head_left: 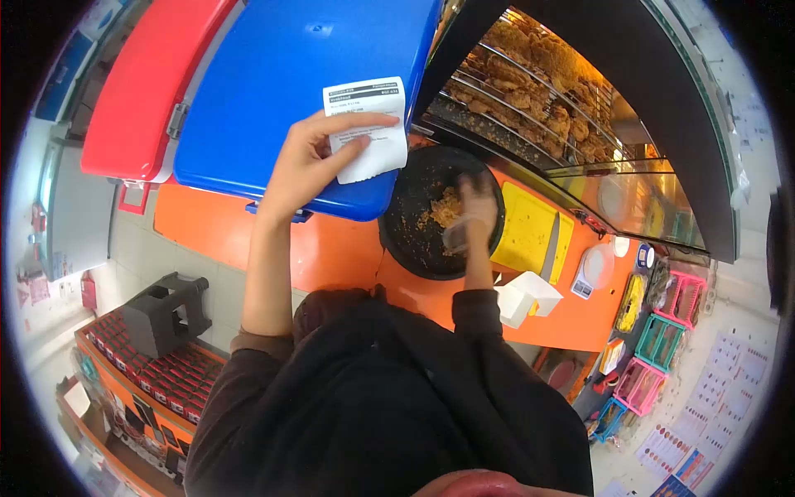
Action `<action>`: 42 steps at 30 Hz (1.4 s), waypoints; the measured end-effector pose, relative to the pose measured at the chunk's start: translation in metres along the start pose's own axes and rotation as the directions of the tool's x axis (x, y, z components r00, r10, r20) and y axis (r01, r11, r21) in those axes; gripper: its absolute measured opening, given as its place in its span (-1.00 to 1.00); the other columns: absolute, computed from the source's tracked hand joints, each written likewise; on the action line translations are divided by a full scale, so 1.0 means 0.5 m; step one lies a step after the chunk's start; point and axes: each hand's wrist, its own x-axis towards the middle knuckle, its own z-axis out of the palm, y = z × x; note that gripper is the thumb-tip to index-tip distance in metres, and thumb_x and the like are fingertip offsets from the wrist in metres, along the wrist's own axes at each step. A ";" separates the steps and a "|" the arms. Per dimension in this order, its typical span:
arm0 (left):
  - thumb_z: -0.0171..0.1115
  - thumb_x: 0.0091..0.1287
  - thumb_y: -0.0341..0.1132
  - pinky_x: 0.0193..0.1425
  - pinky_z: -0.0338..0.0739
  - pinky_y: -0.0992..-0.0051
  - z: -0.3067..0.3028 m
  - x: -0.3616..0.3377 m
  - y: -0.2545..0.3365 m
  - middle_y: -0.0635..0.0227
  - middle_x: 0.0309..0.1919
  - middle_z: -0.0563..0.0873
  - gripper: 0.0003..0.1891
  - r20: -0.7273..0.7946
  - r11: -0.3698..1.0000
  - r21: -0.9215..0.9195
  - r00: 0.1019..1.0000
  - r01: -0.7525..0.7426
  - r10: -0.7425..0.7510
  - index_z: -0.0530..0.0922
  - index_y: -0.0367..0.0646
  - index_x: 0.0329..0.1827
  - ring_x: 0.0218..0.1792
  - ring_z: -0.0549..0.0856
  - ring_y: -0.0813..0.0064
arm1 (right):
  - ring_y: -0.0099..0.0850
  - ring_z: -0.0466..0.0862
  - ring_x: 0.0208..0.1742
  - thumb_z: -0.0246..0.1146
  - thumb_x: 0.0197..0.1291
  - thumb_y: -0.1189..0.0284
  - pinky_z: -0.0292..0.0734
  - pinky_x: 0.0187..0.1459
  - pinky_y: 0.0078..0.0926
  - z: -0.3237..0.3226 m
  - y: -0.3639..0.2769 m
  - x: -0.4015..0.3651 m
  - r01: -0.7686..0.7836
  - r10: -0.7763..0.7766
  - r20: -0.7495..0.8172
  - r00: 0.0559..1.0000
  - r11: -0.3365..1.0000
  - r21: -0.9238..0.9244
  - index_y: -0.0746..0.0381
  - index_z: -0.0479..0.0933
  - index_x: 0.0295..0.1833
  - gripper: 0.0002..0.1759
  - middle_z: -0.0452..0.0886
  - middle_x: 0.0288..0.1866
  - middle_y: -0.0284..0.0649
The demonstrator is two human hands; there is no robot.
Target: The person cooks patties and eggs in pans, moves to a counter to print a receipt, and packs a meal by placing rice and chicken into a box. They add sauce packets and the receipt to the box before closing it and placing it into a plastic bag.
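- The left hand (308, 164) is held up in front of the person. It holds a white paper slip (369, 126) with small print on it. The thumb is on the front of the slip and the fingers are bent around its edge.
- The paper slip is up in the air, in front of a big blue box (273, 74). A red box (149, 83) sits right beside the blue one.
- The right hand (476, 209) reaches down into a round black bowl (410, 228). The hand looks blurry, so I cannot tell if it is open or closed.
- Inside the black bowl is a little heap of brown crumbs (445, 209). The right hand is just beside the heap, maybe touching it.
- The black bowl sits on an orange worktop (331, 253), close to the person's body.
- A yellow tray (527, 228) lies on the worktop, just beside the bowl.
- Behind the bowl is a glass case with wire racks. Lots of brown fried chicken (534, 70) is piled on the racks.
- A small white box (527, 298) stands on the worktop, near the right arm.
- Farther along there is a small white scale (593, 269). Past it are a pink basket (684, 295) and a green basket (662, 340).
- Down low by the left arm is a gray stand (166, 315). It sits over rows of red packs (170, 377).
- The person wears a dark top with long sleeves.
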 end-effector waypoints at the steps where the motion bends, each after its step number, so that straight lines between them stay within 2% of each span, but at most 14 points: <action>1: 0.09 0.29 -0.60 -0.02 0.54 0.61 0.001 0.000 0.001 0.26 -0.05 0.71 -0.68 0.010 1.000 0.017 1.000 0.022 -0.022 0.68 -0.18 0.03 -0.11 0.66 0.56 | -0.08 0.58 0.17 0.34 -0.03 0.40 0.46 0.21 -0.26 0.009 -0.035 -0.032 -0.276 0.282 -0.015 0.959 0.928 -0.251 -0.06 0.29 0.40 -0.22 0.57 0.16 0.04; 5: 0.05 0.33 -0.57 -0.04 0.54 0.59 0.004 0.001 0.003 0.25 -0.10 0.74 -0.69 0.069 0.991 0.123 0.997 -0.046 0.038 0.67 -0.18 0.05 -0.14 0.65 0.57 | -0.03 0.55 0.21 0.37 -0.06 0.36 0.43 0.23 -0.21 -0.003 0.123 0.069 -0.037 0.044 0.171 0.984 0.999 -0.039 -0.05 0.30 0.39 -0.20 0.56 0.17 0.05; 7: 0.05 0.33 -0.56 -0.04 0.54 0.57 0.001 0.004 0.005 0.26 -0.06 0.72 -0.68 0.060 0.996 0.072 0.997 -0.050 0.046 0.66 -0.17 0.07 -0.11 0.64 0.57 | -0.02 0.54 0.23 0.30 0.06 -0.05 0.39 0.28 -0.33 -0.044 0.150 0.098 0.598 -0.536 0.267 0.801 0.736 -0.317 -0.01 0.26 0.45 -0.16 0.55 0.19 0.07; 9: 0.08 0.33 -0.53 -0.03 0.53 0.58 0.003 0.001 -0.001 0.22 -0.01 0.70 -0.66 -0.010 0.975 0.186 0.992 -0.124 0.128 0.62 -0.14 0.13 -0.07 0.63 0.56 | -0.08 0.56 0.22 0.34 0.03 0.01 0.41 0.26 -0.34 -0.104 0.029 -0.011 0.567 -0.422 0.379 0.824 0.617 -0.546 -0.01 0.26 0.45 -0.15 0.55 0.20 0.05; 11: 0.09 0.33 -0.52 0.00 0.53 0.53 0.005 0.006 0.001 0.17 0.03 0.67 -0.64 -0.002 0.947 0.276 0.985 -0.165 0.172 0.59 -0.12 0.17 -0.04 0.64 0.47 | -0.08 0.55 0.23 0.36 0.03 0.16 0.40 0.28 -0.34 -0.064 -0.011 -0.087 -0.237 0.237 0.042 0.971 0.971 0.001 0.02 0.29 0.42 -0.21 0.53 0.22 0.03; 15: 0.11 0.34 -0.47 0.10 0.51 0.35 0.027 0.017 -0.012 0.04 0.09 0.61 -0.59 0.191 0.759 0.499 0.907 -0.419 0.376 0.46 -0.08 0.27 0.03 0.63 0.06 | -0.09 0.55 0.22 0.37 0.04 0.20 0.42 0.26 -0.31 0.003 0.016 -0.072 -0.392 0.417 0.058 0.907 0.887 -0.244 0.05 0.34 0.37 -0.27 0.53 0.22 0.01; 17: 0.11 0.35 -0.42 0.20 0.44 0.24 0.037 0.019 -0.014 0.03 0.09 0.60 -0.61 0.314 0.746 0.516 0.903 -0.421 0.293 0.43 -0.13 0.26 0.07 0.56 -0.07 | -0.13 0.53 0.25 0.36 0.08 0.15 0.46 0.21 -0.31 -0.009 0.165 -0.023 0.448 -0.337 0.338 0.879 0.826 -0.341 0.08 0.38 0.34 -0.31 0.50 0.28 -0.03; 19: 0.12 0.36 -0.36 0.28 0.38 0.23 0.042 0.040 -0.014 0.06 0.07 0.60 -0.64 0.613 0.470 0.573 0.732 -0.672 0.298 0.43 -0.18 0.20 0.06 0.57 -0.04 | -0.19 0.56 0.19 0.37 0.11 0.11 0.58 0.03 -0.25 -0.026 0.182 -0.039 0.589 -0.605 -0.006 0.797 0.778 -0.220 0.03 0.41 0.31 -0.35 0.54 0.21 -0.16; 20: 0.10 0.37 -0.29 0.32 0.35 0.24 0.048 0.047 -0.014 0.08 0.03 0.61 -0.65 0.652 0.415 0.552 0.684 -0.724 0.326 0.41 -0.19 0.18 0.04 0.59 0.02 | -0.24 0.57 0.11 0.38 0.11 0.09 0.59 -0.07 -0.26 -0.040 0.188 -0.036 0.016 -0.012 -0.014 1.000 0.942 0.335 0.01 0.43 0.29 -0.37 0.55 0.14 -0.21; 21: 0.10 0.37 -0.29 0.32 0.35 0.24 0.050 0.058 -0.016 0.08 0.03 0.61 -0.65 0.664 0.410 0.542 0.673 -0.733 0.326 0.41 -0.19 0.18 0.04 0.59 0.02 | -0.29 0.57 0.03 0.38 0.11 0.08 0.61 -0.18 -0.26 -0.055 0.181 -0.043 -0.539 0.495 0.298 0.816 0.467 0.700 -0.01 0.45 0.28 -0.38 0.56 0.07 -0.26; 26: 0.10 0.34 -0.28 0.16 0.45 0.14 0.071 0.122 -0.021 0.07 0.08 0.58 -0.54 0.800 0.427 0.529 0.599 -0.733 0.037 0.34 -0.08 0.31 0.04 0.55 -0.06 | -0.30 0.57 -0.18 0.35 0.13 0.02 0.56 -0.26 -0.24 -0.081 0.230 -0.082 -0.503 0.465 0.283 0.839 0.463 0.730 0.00 0.52 0.20 -0.45 0.55 -0.01 -0.21; 28: 0.09 0.34 -0.27 0.04 0.47 0.14 0.079 0.135 -0.018 0.07 0.01 0.58 -0.58 0.826 0.436 0.491 0.562 -0.755 0.044 0.36 -0.12 0.25 -0.07 0.58 -0.03 | -0.18 0.62 -0.08 0.29 0.17 0.07 0.57 -0.12 -0.18 -0.057 0.241 -0.081 -0.251 0.051 -0.426 0.903 0.868 -0.428 -0.04 0.45 0.28 -0.44 0.57 0.06 -0.10; 31: 0.08 0.33 -0.27 -0.08 0.50 0.13 0.084 0.138 -0.022 0.06 -0.06 0.58 -0.61 0.839 0.461 0.462 0.542 -0.758 0.050 0.38 -0.14 0.20 -0.20 0.62 -0.03 | -0.07 0.55 0.10 0.29 0.17 0.10 0.53 0.08 -0.13 -0.034 0.129 -0.110 0.061 -0.138 -0.179 0.974 0.925 -0.376 -0.14 0.30 0.41 -0.33 0.43 0.22 -0.01; 42: 0.11 0.30 -0.31 -0.03 0.49 0.11 0.101 0.125 0.015 -0.05 -0.09 0.59 -0.58 0.774 0.568 0.540 0.631 -0.621 -0.046 0.40 -0.04 0.24 -0.11 0.61 -0.11 | 0.04 0.37 0.27 0.44 0.00 0.32 0.60 0.06 -0.05 0.161 0.025 -0.081 -0.346 0.347 -0.035 0.937 0.911 -0.226 -0.23 0.22 0.33 -0.21 0.24 0.24 -0.05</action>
